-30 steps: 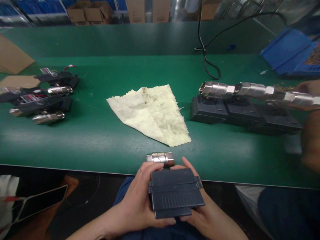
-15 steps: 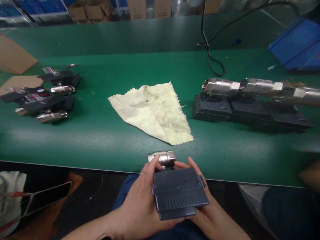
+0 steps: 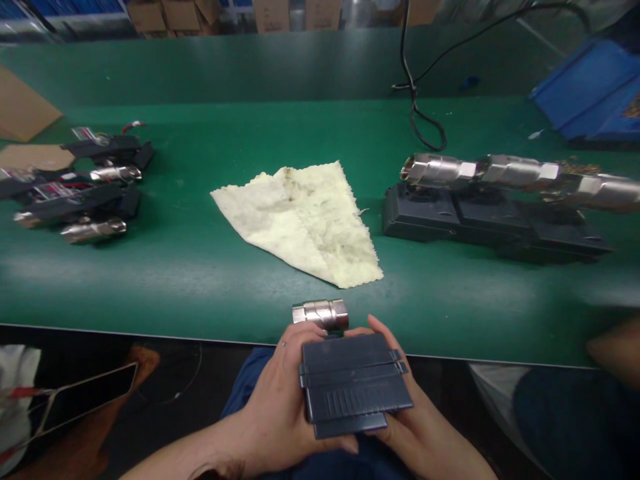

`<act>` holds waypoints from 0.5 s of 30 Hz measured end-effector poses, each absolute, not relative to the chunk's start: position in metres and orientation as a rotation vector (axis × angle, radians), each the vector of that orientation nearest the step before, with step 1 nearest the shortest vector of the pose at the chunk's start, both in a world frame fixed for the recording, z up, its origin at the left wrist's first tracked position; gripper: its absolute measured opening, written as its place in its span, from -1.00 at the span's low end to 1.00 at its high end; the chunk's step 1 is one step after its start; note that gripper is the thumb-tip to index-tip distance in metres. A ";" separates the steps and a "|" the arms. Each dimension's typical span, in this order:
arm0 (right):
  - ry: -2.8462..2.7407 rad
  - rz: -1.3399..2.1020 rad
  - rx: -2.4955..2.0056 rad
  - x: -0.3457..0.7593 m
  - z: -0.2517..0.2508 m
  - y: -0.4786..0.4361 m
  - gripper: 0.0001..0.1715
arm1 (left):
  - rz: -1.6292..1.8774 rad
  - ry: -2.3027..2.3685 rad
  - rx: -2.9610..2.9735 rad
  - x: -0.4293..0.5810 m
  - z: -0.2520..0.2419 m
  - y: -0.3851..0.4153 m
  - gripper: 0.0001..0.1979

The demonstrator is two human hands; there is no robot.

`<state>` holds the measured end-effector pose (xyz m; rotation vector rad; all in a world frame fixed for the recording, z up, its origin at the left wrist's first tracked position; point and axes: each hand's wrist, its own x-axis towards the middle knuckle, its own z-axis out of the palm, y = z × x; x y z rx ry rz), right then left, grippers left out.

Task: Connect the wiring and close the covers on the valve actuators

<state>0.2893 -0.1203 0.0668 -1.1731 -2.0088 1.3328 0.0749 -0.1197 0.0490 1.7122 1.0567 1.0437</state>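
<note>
Both my hands hold one dark grey plastic box (image 3: 354, 385) with a ribbed face, just in front of the green table's near edge (image 3: 150, 327). A short silver metal cylinder (image 3: 321, 314) sticks out from the box's far end. My left hand (image 3: 273, 413) wraps the box's left side, fingers curled under it. My right hand (image 3: 415, 427) cups it from the right and below, a finger lying along the top edge.
A yellowish stained cloth (image 3: 300, 220) lies mid-table. A row of dark boxes (image 3: 490, 223) with silver cylinders (image 3: 510, 173) lies at right; similar units (image 3: 80, 193) are piled at left. A black cable (image 3: 415, 100), blue tray (image 3: 595, 93) and cardboard (image 3: 20, 107) sit further back. Another person's hand (image 3: 615, 350) shows at right.
The box in my hands barely shifted. The other person's hand at right left the row of silver cylinders and dropped toward the table's near edge.
</note>
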 end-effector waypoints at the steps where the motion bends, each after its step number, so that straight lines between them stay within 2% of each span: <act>1: -1.976 1.346 -1.175 0.288 0.068 -0.120 -0.10 | 1.027 1.057 1.723 0.074 0.050 -0.119 -0.27; 5: -1.768 1.428 -1.191 0.281 0.073 -0.115 -0.17 | 0.987 1.058 1.741 0.072 0.055 -0.118 -0.38; 10: -1.703 1.469 -1.224 0.276 0.082 -0.106 -0.21 | 1.018 1.050 1.702 0.075 0.051 -0.119 -0.40; 15: -1.779 1.456 -1.184 0.281 0.085 -0.102 -0.17 | 1.039 1.106 1.664 0.078 0.049 -0.120 -0.42</act>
